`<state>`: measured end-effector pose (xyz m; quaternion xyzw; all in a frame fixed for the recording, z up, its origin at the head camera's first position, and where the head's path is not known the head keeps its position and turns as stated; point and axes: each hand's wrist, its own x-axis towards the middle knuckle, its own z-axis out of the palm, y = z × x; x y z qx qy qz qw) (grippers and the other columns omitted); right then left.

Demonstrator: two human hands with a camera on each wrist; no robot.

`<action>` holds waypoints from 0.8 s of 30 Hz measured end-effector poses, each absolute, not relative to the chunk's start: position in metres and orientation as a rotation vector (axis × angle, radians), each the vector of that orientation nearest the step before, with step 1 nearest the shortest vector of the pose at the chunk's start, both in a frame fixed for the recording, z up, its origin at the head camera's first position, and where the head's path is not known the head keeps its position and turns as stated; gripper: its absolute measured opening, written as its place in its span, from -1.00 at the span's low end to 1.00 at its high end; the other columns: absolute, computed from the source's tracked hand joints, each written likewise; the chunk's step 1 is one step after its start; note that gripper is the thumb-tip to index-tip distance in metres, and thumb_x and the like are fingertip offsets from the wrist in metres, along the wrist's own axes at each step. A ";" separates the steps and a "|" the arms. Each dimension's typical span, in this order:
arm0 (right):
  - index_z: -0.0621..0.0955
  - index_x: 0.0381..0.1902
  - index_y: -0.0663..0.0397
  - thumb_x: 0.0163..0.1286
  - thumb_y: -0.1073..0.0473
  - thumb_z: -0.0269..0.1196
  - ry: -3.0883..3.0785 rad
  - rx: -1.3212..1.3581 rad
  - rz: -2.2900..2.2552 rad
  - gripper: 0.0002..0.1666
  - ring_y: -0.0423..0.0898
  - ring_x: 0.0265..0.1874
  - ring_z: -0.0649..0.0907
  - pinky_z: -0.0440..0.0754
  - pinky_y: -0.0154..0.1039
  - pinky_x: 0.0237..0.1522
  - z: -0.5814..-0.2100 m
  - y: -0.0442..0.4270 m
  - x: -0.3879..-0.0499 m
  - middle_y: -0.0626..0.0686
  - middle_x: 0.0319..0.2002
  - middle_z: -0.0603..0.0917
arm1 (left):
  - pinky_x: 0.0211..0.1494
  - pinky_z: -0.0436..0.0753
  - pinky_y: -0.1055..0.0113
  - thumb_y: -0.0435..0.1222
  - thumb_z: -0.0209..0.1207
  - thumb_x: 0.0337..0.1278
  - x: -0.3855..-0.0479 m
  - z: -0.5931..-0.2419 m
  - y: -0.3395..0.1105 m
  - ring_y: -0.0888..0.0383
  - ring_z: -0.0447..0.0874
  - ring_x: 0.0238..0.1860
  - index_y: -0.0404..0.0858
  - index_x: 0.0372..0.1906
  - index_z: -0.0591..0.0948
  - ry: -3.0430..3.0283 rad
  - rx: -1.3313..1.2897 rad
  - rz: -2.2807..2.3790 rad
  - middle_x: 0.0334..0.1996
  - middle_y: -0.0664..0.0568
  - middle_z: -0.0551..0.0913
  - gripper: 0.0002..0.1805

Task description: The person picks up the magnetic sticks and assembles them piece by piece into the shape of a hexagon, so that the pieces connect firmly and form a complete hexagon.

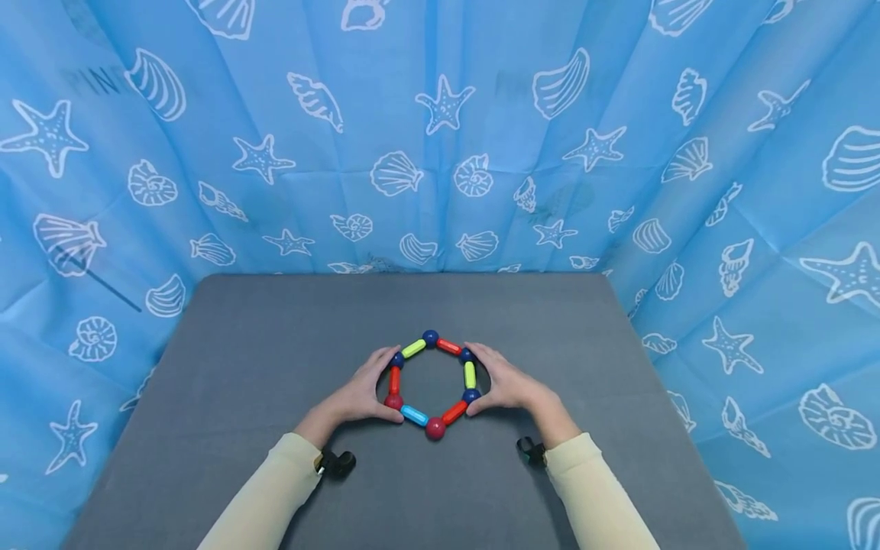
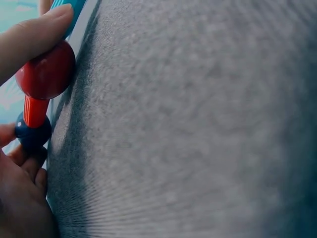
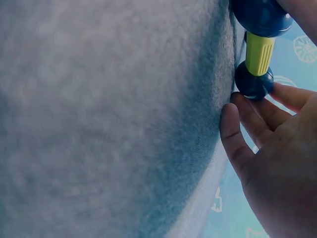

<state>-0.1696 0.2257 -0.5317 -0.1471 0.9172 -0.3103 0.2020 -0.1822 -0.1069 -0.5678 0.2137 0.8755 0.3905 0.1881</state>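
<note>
A six-sided ring of magnetic rods and balls (image 1: 454, 412) lies flat on the grey table (image 1: 412, 489). Red, yellow-green and light blue rods link its dark blue and red balls. From the left, my left hand (image 1: 360, 393) holds the ring, fingers at a blue ball (image 2: 33, 133) and thumb by a red ball (image 2: 49, 72) and the light blue rod (image 1: 414, 415). My right hand (image 1: 510, 382) grips the opposite side, where a yellow-green rod (image 3: 259, 54) joins two blue balls. The thumb is at the nearer ball, fingertips at the farther one.
A blue curtain (image 1: 440, 206) with white shells and starfish hangs behind the table and along both sides. Small black devices are strapped at the left wrist (image 1: 337, 464) and the right wrist (image 1: 529, 451).
</note>
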 end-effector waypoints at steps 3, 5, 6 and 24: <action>0.06 0.62 -0.22 -0.06 -0.20 0.62 2.552 -0.415 -0.861 0.42 0.12 0.55 0.15 0.23 0.24 0.44 -0.530 0.226 -0.171 0.03 0.60 0.11 | 0.41 0.23 -0.34 0.26 0.54 -0.36 -0.180 -0.567 -0.107 -0.13 0.08 0.52 0.14 0.63 0.00 2.467 0.590 1.097 0.57 0.03 0.03 0.37; 0.03 0.63 -0.21 -0.05 -0.20 0.61 2.541 -0.421 -0.857 0.42 0.12 0.55 0.14 0.22 0.24 0.44 -0.529 0.225 -0.172 0.04 0.60 0.10 | 0.40 0.24 -0.34 0.27 0.54 -0.37 -0.180 -0.566 -0.108 -0.13 0.07 0.53 0.13 0.63 -0.03 2.470 0.595 1.085 0.58 0.03 0.01 0.40; 0.02 0.63 -0.20 -0.05 -0.19 0.62 2.535 -0.425 -0.863 0.44 0.14 0.56 0.13 0.21 0.25 0.44 -0.529 0.225 -0.172 0.05 0.61 0.09 | 0.41 0.23 -0.34 0.27 0.55 -0.38 -0.179 -0.566 -0.109 -0.13 0.06 0.53 0.12 0.63 -0.04 2.469 0.601 1.081 0.58 0.03 0.00 0.42; -0.02 0.64 -0.20 -0.05 -0.19 0.62 2.485 -0.420 -0.957 0.47 0.15 0.57 0.10 0.17 0.26 0.45 -0.529 0.231 -0.174 0.06 0.63 0.01 | 0.43 0.15 -0.36 0.17 0.58 -0.33 -0.181 -0.564 -0.122 -0.14 -0.07 0.60 0.08 0.65 -0.13 2.419 0.663 1.100 0.63 0.06 -0.13 0.45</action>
